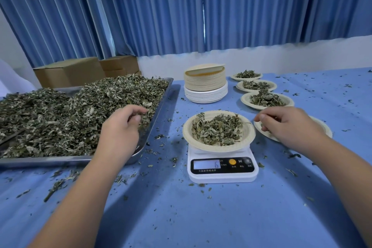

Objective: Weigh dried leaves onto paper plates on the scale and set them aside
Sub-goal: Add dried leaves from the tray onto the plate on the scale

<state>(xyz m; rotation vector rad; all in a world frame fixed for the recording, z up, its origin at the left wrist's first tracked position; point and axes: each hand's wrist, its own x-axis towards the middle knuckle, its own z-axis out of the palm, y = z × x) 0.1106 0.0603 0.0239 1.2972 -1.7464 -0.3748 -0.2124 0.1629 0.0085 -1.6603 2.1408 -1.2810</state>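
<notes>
A white digital scale [222, 169] stands mid-table with a 6 on its display. On it sits a paper plate [188, 133] holding dried leaves [217, 129]. My left hand [120, 129] is on the near right corner of the metal tray [80, 160], its fingers curled into the big leaf pile [60, 117] and gripping some. My right hand [287, 125] hovers right of the scale over another paper plate [325, 128]. Its fingertips are bunched in a pinch, with a bit of leaf showing under them.
A tall stack of unused plates [205, 86] stands behind the scale. Three filled plates [267, 100] line up at the back right. Cardboard boxes [70, 72] sit behind the tray. Leaf crumbs litter the blue tablecloth [201, 217].
</notes>
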